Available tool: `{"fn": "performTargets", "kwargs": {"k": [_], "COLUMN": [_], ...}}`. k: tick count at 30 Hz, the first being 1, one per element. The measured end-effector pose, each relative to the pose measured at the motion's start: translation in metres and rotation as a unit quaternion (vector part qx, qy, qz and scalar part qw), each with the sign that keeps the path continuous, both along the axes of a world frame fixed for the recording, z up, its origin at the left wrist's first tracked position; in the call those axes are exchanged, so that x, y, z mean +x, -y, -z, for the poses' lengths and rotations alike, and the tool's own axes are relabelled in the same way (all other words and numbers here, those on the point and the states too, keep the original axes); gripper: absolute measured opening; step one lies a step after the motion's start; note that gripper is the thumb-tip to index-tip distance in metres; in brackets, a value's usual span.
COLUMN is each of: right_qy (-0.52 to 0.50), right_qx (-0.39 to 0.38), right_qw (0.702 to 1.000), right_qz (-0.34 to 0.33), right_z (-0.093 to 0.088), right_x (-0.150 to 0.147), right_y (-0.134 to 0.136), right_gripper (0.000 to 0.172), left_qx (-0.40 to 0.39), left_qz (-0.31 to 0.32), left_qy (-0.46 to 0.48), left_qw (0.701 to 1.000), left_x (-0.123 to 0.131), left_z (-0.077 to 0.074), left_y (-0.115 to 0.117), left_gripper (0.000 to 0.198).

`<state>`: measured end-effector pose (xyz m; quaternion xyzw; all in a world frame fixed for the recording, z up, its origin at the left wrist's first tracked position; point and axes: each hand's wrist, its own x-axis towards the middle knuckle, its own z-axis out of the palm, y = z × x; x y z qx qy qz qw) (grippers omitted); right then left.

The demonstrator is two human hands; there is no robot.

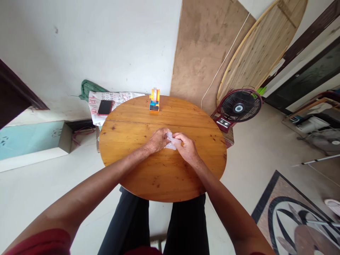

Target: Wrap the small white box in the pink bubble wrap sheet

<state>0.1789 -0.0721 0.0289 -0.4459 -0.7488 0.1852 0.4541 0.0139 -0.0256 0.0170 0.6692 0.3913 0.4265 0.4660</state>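
Observation:
My left hand point(157, 140) and my right hand point(187, 146) meet at the middle of a round wooden table point(138, 117). Between them they pinch a small crumpled piece of clear plastic point(170, 141), which rests on or just above the tabletop. The fingers of both hands are curled onto it. At the table's far edge stands a small orange and blue object point(154, 100) with a pale upright piece in it.
A dark phone point(105, 107) lies on a printed white sack point(111, 99) beyond the table's left side. A red floor fan point(238, 106) stands at the right. Wooden boards point(209, 46) and a round tabletop point(262, 46) lean on the wall.

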Motion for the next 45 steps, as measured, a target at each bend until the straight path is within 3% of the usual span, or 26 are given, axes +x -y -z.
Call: {"fn": "performTargets", "kwargs": {"k": [3,7,12,16,20,28,35,40,45], "right_qy": [0.007,0.024,0.044,0.063,0.117,0.295,0.337,0.312,0.291], "right_qx": [-0.018,-0.026,-0.027,-0.009,0.071,0.112,0.104,0.092,0.097], "right_qw": [1.0,0.999,0.998,0.997,0.99,0.947,0.934,0.944,0.95], "right_qz": [-0.01,-0.028,-0.037,-0.049,-0.039,-0.053,-0.051,-0.059,-0.063], "right_z": [-0.003,-0.005,-0.003,-0.001,0.004,0.008,0.009,0.014,0.019], "right_x": [0.001,0.004,0.006,0.005,0.007,0.02,0.021,0.023,0.027], "right_y": [0.001,0.002,0.005,0.011,0.02,0.029,0.029,0.027,0.024], "right_gripper": [0.011,0.012,0.014,0.011,0.012,0.041,0.043,0.044,0.048], "left_qx": [0.091,0.248,0.312,0.326,0.333,0.377,0.368,0.361,0.315], "left_qz": [-0.013,0.002,0.033,0.048,0.051,0.062,0.083,0.128,0.142], "left_qy": [-0.039,-0.087,-0.141,-0.174,-0.213,-0.268,-0.268,-0.226,-0.202], "left_qw": [0.995,0.965,0.939,0.928,0.917,0.884,0.886,0.896,0.916], "left_x": [-0.009,-0.021,-0.028,-0.033,-0.038,-0.046,-0.042,-0.035,-0.028], "left_z": [-0.001,0.008,0.016,0.015,0.016,0.024,0.019,0.016,0.019], "left_y": [0.008,0.017,0.021,0.022,0.024,0.021,0.017,0.006,0.001], "left_gripper": [0.014,0.024,0.036,0.044,0.046,0.045,0.043,0.046,0.034]}}
